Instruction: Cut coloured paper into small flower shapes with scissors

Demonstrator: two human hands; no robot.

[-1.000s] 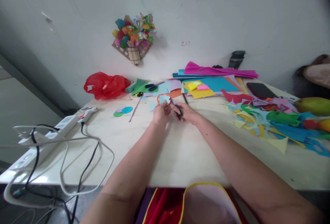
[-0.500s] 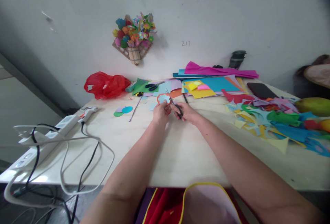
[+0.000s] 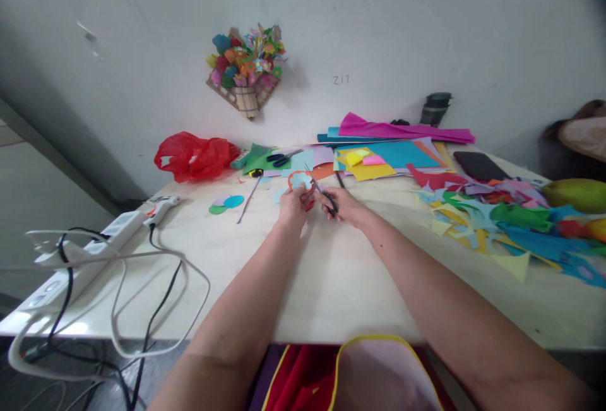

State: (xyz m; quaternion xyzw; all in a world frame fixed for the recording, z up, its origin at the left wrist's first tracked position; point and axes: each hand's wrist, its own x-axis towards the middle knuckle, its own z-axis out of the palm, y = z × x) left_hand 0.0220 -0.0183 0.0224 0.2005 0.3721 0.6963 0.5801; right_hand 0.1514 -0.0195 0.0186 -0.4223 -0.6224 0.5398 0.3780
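Note:
My left hand (image 3: 294, 204) pinches a light blue paper flower (image 3: 300, 179) lying over orange paper (image 3: 291, 175), whose rim shows around the petals. In my right hand (image 3: 344, 206) is a pair of dark-handled scissors (image 3: 332, 204), fingers wrapped through the loops. The blades point up and left, right beside the orange edge. Whether they touch the paper I cannot tell. Left of my hands lie paper circles in blue (image 3: 233, 201), green and lilac, and a thin purple strip (image 3: 249, 201). A second pair of scissors (image 3: 280, 160) rests on green paper farther back.
Coloured sheets (image 3: 402, 153) and a rolled magenta piece (image 3: 407, 129) lie along the wall. Paper scraps (image 3: 502, 221) and a dark phone (image 3: 480, 166) are at right. A red plastic bag (image 3: 194, 155) and a power strip (image 3: 95, 247) with loose cables occupy the left.
My left hand has turned very slightly with the flower and orange paper. My right hand and its scissors have shifted a touch to the right.

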